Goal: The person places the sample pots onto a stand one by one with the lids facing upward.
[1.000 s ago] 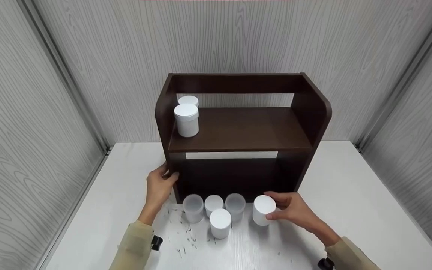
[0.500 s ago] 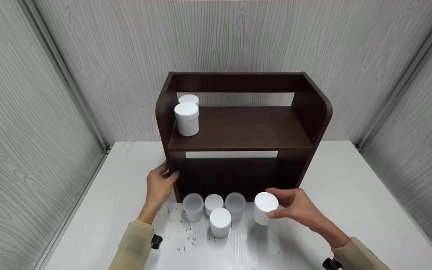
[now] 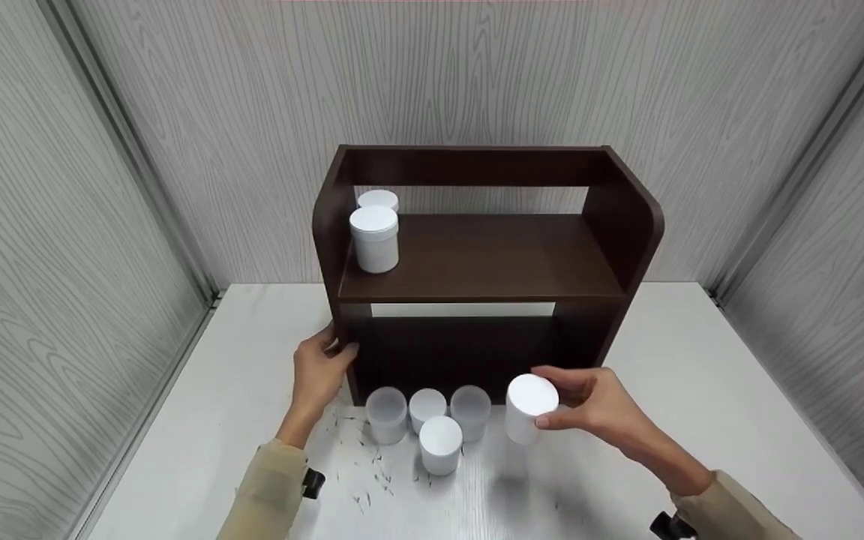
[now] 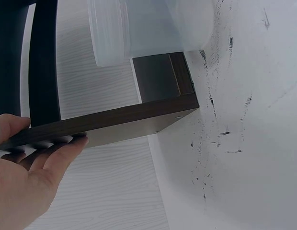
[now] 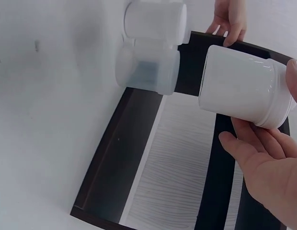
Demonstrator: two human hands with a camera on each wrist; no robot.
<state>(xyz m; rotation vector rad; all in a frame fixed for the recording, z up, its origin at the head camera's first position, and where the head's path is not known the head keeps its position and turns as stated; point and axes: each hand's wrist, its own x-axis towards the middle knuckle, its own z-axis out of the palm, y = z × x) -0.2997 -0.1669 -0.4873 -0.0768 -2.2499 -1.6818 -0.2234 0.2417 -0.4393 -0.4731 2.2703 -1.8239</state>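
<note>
A lidded white jar [image 3: 526, 412] is held by my right hand [image 3: 601, 409], thumb on the near side and fingers behind; its shadow lies apart below it on the table. In the right wrist view the same jar [image 5: 239, 86] sits between thumb and fingers near its lid. My left hand [image 3: 318, 375] grips the left side panel of the dark brown shelf [image 3: 477, 296], thumb on the inner face and fingers outside. The left wrist view shows that panel [image 4: 124, 115] between the left hand's [image 4: 28, 177] thumb and fingers.
Before the shelf stand two translucent containers, one left [image 3: 387, 416] and one right [image 3: 471, 412], a white jar [image 3: 428, 409] between them and another white jar [image 3: 441, 446] in front. Two white jars [image 3: 376, 244] stand at the upper board's left end. Dark marks speckle the table [image 3: 372, 487].
My right hand has raised the white jar off the table, and the jar's shadow has separated from its base. The left hand stays on the shelf's side panel.
</note>
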